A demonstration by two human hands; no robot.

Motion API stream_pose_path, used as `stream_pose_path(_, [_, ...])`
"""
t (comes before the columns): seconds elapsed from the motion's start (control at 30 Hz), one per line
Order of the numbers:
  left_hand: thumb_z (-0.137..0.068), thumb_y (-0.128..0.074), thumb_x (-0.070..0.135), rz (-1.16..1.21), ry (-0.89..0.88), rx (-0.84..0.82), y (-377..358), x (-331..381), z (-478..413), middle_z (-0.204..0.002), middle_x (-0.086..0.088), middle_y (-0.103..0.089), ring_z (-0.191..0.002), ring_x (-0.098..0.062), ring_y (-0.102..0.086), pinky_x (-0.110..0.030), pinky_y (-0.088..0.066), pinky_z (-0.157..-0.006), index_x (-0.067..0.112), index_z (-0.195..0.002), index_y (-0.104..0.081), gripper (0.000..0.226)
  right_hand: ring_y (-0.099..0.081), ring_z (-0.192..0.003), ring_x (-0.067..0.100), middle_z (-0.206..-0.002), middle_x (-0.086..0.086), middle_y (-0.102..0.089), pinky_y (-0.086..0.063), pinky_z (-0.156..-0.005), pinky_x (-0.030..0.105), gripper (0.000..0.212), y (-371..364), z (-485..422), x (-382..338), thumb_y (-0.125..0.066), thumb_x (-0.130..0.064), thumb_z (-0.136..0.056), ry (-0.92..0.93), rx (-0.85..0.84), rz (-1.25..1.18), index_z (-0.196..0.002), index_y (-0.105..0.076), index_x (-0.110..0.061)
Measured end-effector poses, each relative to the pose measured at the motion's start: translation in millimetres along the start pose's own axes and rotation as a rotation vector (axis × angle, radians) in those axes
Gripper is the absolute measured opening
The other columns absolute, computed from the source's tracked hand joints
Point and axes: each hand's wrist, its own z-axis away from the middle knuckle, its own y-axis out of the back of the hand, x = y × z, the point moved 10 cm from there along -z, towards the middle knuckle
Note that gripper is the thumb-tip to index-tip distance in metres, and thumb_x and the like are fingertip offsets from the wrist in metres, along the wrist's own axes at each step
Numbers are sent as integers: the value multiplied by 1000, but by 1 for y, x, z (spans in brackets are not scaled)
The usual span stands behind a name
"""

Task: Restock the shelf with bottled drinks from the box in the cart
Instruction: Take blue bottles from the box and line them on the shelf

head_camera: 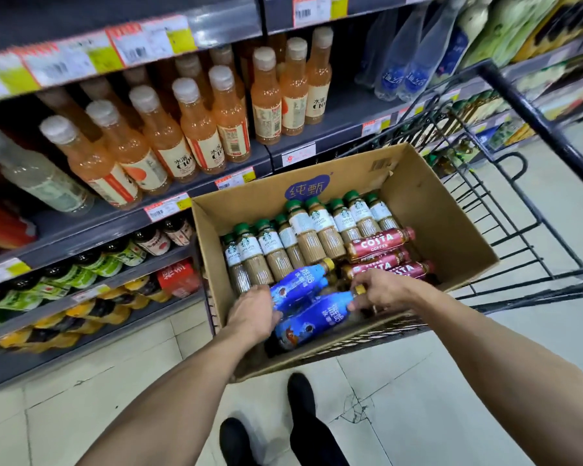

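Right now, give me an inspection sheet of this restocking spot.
Surface: open cardboard box sits in black wire cart.
Job's things: green-capped latte bottles, Costa bottles and blue bottles in box; shelf holds orange drinks.
Clutter: nothing seen.
Grippers: left hand grips base of near blue bottle; right hand grips its neck.
Cables: nothing seen.
Surroundings: tiled floor, dark shoes.

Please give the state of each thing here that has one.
Cardboard box: open, in the cart.
Latte bottles: capped, lying in a row.
Costa bottles: capped, lying stacked.
Blue bottles: capped, lying on top.
Left hand: grips a blue bottle.
Right hand: grips the nearer one's cap end.
Orange bottles: upright on shelf.
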Motion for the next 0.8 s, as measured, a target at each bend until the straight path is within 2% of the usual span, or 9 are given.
stream_pose_path(0.1, [-87, -68, 35, 108, -32, 66, 28, 9, 20, -119, -14, -60, -113, -34, -58, -40, -47, -95, 8, -122, -51, 47, -62, -63, 3, -65, -13, -67, -45, -54, 17, 26, 2, 18, -22, -87, -33, -76, 66, 132, -144, -78, -63, -22])
stream_pose_path(0.17, [-86, -69, 35, 200, -53, 108, 44, 11, 36, -115, -14, -60, -110, -34, -57, -39, -46, -92, 7, -118, -52, 46, -58, -53, 1, -58, -13, -62, -42, -50, 16, 28, 4, 29, -41, -86, -30, -74, 116, 221, -176, -78, -60, -21])
stream_pose_path(0.27, [-83, -73, 34, 354, -68, 193, 67, 6, 67, -115, -11, -61, -108, -30, -58, -34, -44, -87, 9, -121, -54, 50, -58, -54, -4, -59, -15, -64, -44, -59, 18, 27, 9, 54, -76, -85, -23, -74, 207, 349, -199, -79, -58, -25])
stream_pose_path(0.37, [-79, -76, 32, 498, -84, 273, 89, -2, 100, -111, -4, -66, -96, -23, -63, -28, -44, -77, 16, -123, -56, 51, -55, -52, -7, -59, -24, -63, -39, -53, 10, 28, 19, 86, -108, -84, -25, -76, 294, 474, -226, -75, -56, -28])
stream_pose_path(0.43, [-77, -79, 30, 597, -97, 323, 101, -11, 123, -99, 2, -68, -82, -16, -63, -26, -44, -69, 21, -114, -57, 44, -55, -57, -5, -63, -19, -65, -42, -56, 13, 25, 26, 111, -126, -84, -29, -77, 343, 561, -262, -75, -60, -24])
stream_pose_path(0.5, [-76, -80, 28, 689, -95, 357, 109, -22, 141, -93, 5, -67, -79, -15, -63, -27, -48, -70, 21, -112, -57, 43, -59, -63, 3, -69, -12, -68, -46, -64, 23, 24, 30, 135, -145, -85, -28, -79, 404, 614, -338, -77, -62, -20])
stream_pose_path(0.63, [-76, -83, 25, 851, -95, 422, 123, -45, 177, -90, 14, -64, -72, 6, -60, -8, -43, -59, 23, -108, -56, 42, -52, -63, 6, -73, -3, -65, -42, -63, 27, 22, 37, 186, -191, -83, -25, -80, 541, 710, -438, -84, -65, -12])
stream_pose_path(0.73, [-75, -84, 23, 934, -76, 473, 133, -65, 196, -93, 15, -65, -71, 12, -60, -7, -44, -62, 25, -106, -55, 42, -57, -68, 7, -77, 0, -70, -46, -65, 24, 20, 43, 209, -232, -83, -26, -81, 634, 724, -451, -83, -68, -13])
stream_pose_path(0.8, [-75, -84, 23, 980, -48, 508, 139, -79, 203, -95, 15, -67, -77, 8, -63, -15, -48, -68, 25, -108, -56, 43, -58, -65, 6, -72, -2, -69, -46, -59, 21, 19, 47, 213, -260, -84, -26, -80, 677, 700, -486, -81, -69, -14])
